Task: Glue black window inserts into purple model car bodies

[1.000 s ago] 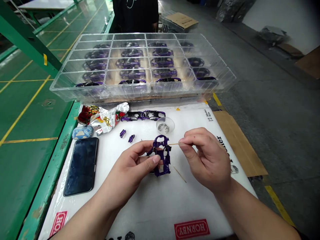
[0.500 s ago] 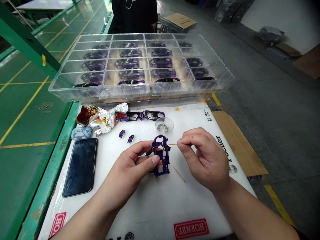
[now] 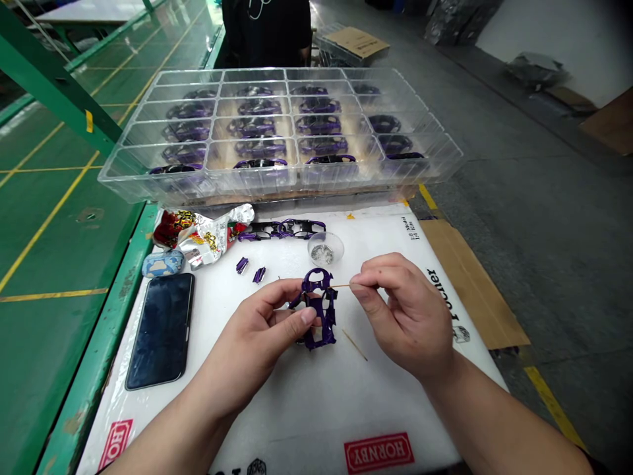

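Between its thumb and fingers, my left hand (image 3: 277, 323) grips a purple model car body shell (image 3: 321, 326), held upright above the white foam sheet. My right hand (image 3: 403, 310) pinches a thin wooden toothpick (image 3: 341, 285), whose tip meets the upper right side of the shell. Whether anything sits on that tip is too small to tell. Another toothpick (image 3: 355, 345) lies on the foam below. Two small purple parts (image 3: 259, 274) rest to the left, and a clear dish (image 3: 325, 249) with tiny bright pieces stands just beyond the shell.
A clear compartment tray (image 3: 291, 173) with several purple shells spans the back. More purple shells (image 3: 281, 229) lie in front of it. A phone (image 3: 161, 330), a blue patterned case (image 3: 162, 263) and a crumpled snack packet (image 3: 205, 241) are at left. A person in black (image 3: 267, 36) is beyond.
The camera view has shifted very slightly. Both hands, the shell and the toothpick keep practically the same positions.
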